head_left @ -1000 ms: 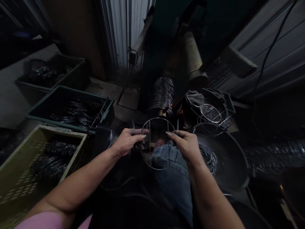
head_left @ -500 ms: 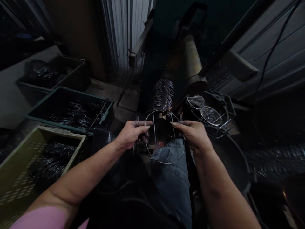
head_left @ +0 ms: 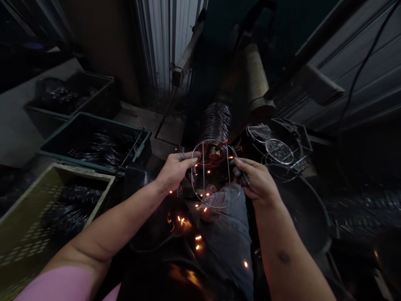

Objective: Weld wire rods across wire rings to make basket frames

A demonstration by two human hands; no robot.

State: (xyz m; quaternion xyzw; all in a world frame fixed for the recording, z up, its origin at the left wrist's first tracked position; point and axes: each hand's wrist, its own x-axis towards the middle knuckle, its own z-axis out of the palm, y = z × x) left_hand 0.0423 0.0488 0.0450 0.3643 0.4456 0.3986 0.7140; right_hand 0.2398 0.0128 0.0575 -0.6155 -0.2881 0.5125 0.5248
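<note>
A thin metal wire ring (head_left: 203, 175) with two straight crossbars is held out in front of me. My left hand (head_left: 177, 169) pinches its left edge between thumb and fingers. At the opposite edge, my right hand (head_left: 255, 177) is closed on the rim; dark coverings show on some fingertips. The ring's upper part overlaps a brass-coloured machine tip (head_left: 214, 151), and I cannot tell the exact contact point. Orange sparks (head_left: 181, 220) scatter below the ring, over my lap. Behind it a thick stack of wire rings (head_left: 216, 121) hangs on the machine.
On the left stand a yellow crate (head_left: 108, 184), a green crate (head_left: 46, 151) and a grey crate (head_left: 34, 110), all holding dark metal pieces. A large round tub (head_left: 313, 213) is at right, near a container of wire parts (head_left: 278, 151). A thick cylinder (head_left: 257, 75) juts out above.
Bright sparks have appeared around the ring and over my lap. The ring has shifted up slightly, and my right hand's fingers have changed position at its rim.
</note>
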